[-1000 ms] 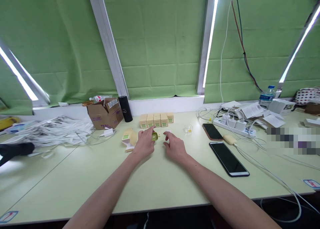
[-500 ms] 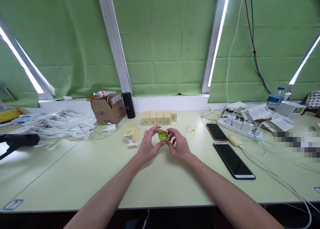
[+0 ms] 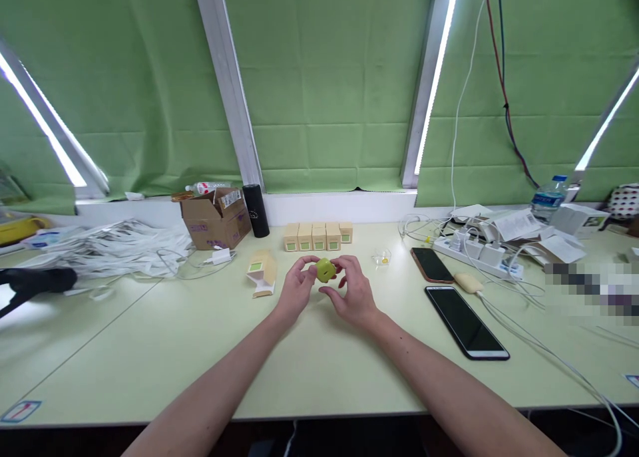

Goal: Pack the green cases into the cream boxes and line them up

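Observation:
A small green hollow plastic piece (image 3: 326, 269) is held just above the table, its rounded outer face with a dark slot turned toward me. My left hand (image 3: 298, 285) is closed on its left side between thumb and fingers. At its right edge, my right hand (image 3: 353, 291) touches it with the fingertips, the thumb stretched out below and apart from it. Left of my hands lies an opened brown carton (image 3: 263, 273) with a green label. Several small brown boxes (image 3: 319, 236) with green labels stand in a row behind them.
A small clear plastic item (image 3: 382, 258) lies right of my hands. Farther right are two phones (image 3: 432, 265), a white power strip (image 3: 479, 257) and cables. A cardboard box (image 3: 214, 223), a black cylinder (image 3: 256, 211) and a heap of white strips (image 3: 114, 247) stand back left.
The green piece has been turned: its hollow side faced me before, and now its rounded outer face does. My right thumb has come away from it.

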Available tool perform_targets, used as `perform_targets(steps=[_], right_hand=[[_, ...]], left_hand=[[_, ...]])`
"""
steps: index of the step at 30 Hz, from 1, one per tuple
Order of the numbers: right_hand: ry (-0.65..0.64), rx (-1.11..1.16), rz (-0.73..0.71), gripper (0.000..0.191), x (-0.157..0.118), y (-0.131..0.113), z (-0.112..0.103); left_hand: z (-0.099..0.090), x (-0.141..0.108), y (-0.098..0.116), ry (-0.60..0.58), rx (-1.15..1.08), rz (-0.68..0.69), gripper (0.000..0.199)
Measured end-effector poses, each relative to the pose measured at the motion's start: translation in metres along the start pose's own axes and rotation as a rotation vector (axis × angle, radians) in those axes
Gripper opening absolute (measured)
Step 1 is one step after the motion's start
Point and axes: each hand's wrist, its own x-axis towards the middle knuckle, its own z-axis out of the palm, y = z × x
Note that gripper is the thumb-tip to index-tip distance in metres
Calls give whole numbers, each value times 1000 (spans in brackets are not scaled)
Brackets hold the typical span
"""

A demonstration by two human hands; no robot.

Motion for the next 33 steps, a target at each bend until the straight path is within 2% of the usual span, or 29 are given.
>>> perform_targets(steps=[4, 8, 13, 17, 20, 24, 26, 29, 33], right_hand=[[45, 13, 1, 43, 1, 1, 1], [45, 31, -4, 44, 2, 1, 0], [7, 88, 28, 42, 3, 0, -1], [-21, 109, 70, 36, 4, 0, -2], [-50, 95, 115, 34, 5, 1, -1], [-64, 64, 171, 34, 5, 2, 0], [-71, 49, 172, 37, 4, 2, 0], [-68, 31, 168, 41, 3, 5, 0], [-87, -154, 121, 25, 1, 14, -2]], left_hand=[[7, 0, -4, -72, -89, -58, 62], [7, -1, -7, -83, -9, -57, 56], [-3, 0, -7, -7, 176, 112, 46], [-12, 0, -7, -85, 314, 249, 46], [-13, -2, -8, -154, 379, 281, 52], [-12, -4, -8, -156, 436, 290, 50], [-12, -2, -7, -127, 413, 249, 46], [-16, 4, -7, -46, 264, 154, 48], [-28, 14, -11, 68, 43, 88, 56]])
